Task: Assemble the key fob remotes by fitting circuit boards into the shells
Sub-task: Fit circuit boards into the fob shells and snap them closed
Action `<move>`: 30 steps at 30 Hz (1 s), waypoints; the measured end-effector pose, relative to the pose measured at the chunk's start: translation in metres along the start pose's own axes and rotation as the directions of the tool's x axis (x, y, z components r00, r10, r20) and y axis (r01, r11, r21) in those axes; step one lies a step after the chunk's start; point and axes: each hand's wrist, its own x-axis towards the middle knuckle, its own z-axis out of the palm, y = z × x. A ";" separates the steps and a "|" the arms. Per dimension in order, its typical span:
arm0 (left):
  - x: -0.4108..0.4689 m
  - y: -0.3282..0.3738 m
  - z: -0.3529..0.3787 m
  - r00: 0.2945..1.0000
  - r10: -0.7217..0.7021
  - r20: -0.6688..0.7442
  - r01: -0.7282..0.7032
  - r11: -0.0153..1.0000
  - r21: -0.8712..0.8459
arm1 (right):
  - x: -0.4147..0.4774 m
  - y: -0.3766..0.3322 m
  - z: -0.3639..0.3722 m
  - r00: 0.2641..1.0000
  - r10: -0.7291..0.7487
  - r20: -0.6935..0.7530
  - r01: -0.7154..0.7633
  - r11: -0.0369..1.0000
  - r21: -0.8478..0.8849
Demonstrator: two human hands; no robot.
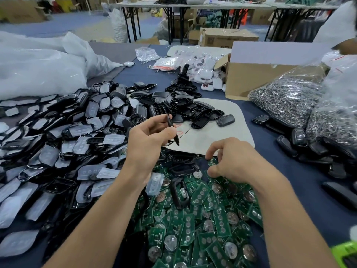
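Green circuit boards [193, 219] heap at the tabletop's [293, 190] near edge, right hand [233, 161] pinching one board [212, 163] on top. Left hand [148, 138] grips a black pen [172, 130]. Shells [58, 132] pile along the left edge.

Left hand [148, 138] grips thin black tool [173, 130], raised over black shells [63, 136] heaped left. Right hand [233, 159] pinches one green circuit board [214, 163] at far edge of board pile [193, 225] on blue surface [301, 182]. Cardboard box [251, 78] back right.
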 end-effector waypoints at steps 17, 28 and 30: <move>-0.002 -0.002 0.001 0.979 -0.013 0.203 0.012 1.000 0.007 | 0.008 -0.020 0.023 0.994 0.029 -0.109 0.095 0.311 0.946; 0.005 -0.004 -0.012 0.888 -0.031 0.459 0.068 0.996 -0.065 | 0.008 -0.021 0.023 0.989 0.009 -0.148 0.145 0.131 0.981; 0.005 -0.003 -0.014 0.883 -0.031 0.468 0.096 0.989 -0.114 | 0.008 -0.021 0.023 0.986 0.005 -0.166 0.164 0.120 0.979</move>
